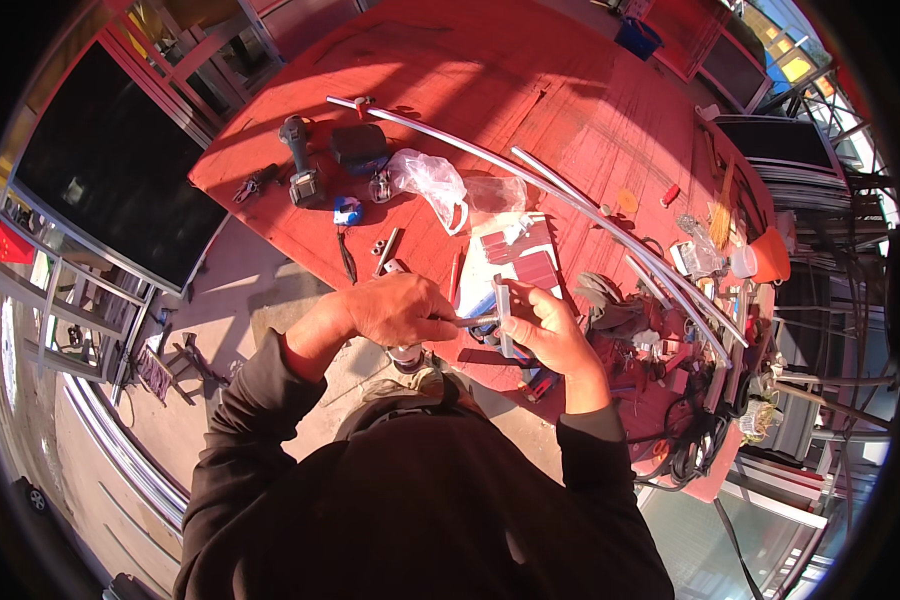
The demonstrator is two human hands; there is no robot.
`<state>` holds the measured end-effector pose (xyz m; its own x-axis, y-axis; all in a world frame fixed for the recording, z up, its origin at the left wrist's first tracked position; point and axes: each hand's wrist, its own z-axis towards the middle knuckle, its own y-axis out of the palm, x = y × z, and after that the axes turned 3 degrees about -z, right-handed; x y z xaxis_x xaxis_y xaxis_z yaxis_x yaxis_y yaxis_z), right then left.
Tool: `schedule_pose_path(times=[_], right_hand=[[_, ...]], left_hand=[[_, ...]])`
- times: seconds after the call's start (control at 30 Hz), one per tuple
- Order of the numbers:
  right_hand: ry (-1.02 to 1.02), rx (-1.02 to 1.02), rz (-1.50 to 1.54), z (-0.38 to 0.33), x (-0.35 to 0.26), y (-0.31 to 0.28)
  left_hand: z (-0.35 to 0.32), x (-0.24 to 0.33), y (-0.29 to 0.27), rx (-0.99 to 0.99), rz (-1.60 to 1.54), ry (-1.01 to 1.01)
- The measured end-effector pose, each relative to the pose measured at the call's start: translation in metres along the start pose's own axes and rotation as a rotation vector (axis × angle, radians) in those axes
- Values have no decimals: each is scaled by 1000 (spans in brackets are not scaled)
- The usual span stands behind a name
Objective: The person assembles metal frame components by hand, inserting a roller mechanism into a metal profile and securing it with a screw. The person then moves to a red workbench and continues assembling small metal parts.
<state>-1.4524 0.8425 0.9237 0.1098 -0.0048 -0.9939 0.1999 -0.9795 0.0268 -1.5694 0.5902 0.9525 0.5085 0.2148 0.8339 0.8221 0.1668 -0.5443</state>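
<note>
My left hand (398,310) is closed round a slim grey metal rod (478,321); its rear part is hidden in my fist. The rod's far end meets a short, light grey metal profile piece (503,330), which stands upright between my two hands. My right hand (548,335) pinches that piece between thumb and fingers. Both hands are over the near edge of the red table (450,75). Just beyond them lies a white sheet (485,265) with dark red rectangles. Close to my left hand is a short metal tube (387,251).
A cordless drill (299,160), a black case (358,146), a blue tape measure (347,210) and a clear plastic bag (427,183) lie at the left. Long metal strips (560,192) run diagonally across the table. Cables (690,440), mixed clutter and an orange container (770,256) are at the right.
</note>
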Motion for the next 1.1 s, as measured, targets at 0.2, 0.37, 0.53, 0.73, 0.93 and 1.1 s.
schedule_pose_path(times=[0.2, 0.37, 0.53, 0.73, 0.93, 1.1], right_hand=[[-28, -73, -124, 57, -6, -6], [-40, -129, -146, 105, -15, 8], [78, -69, -91, 150, -18, 37], [30, -25, -8, 197, -21, 84], [-6, 53, -138, 227, -23, 113], [169, 80, -23, 236, -10, 117]], left_hand=[[-6, -37, -28, 24, -245, -161], [-24, -60, -58, 55, -215, -173], [-49, -86, -95, 92, -138, -94], [-82, -115, -143, 78, -132, -52], [-104, -130, -167, 34, -71, -35], [-110, -144, -168, 107, -94, 61]])
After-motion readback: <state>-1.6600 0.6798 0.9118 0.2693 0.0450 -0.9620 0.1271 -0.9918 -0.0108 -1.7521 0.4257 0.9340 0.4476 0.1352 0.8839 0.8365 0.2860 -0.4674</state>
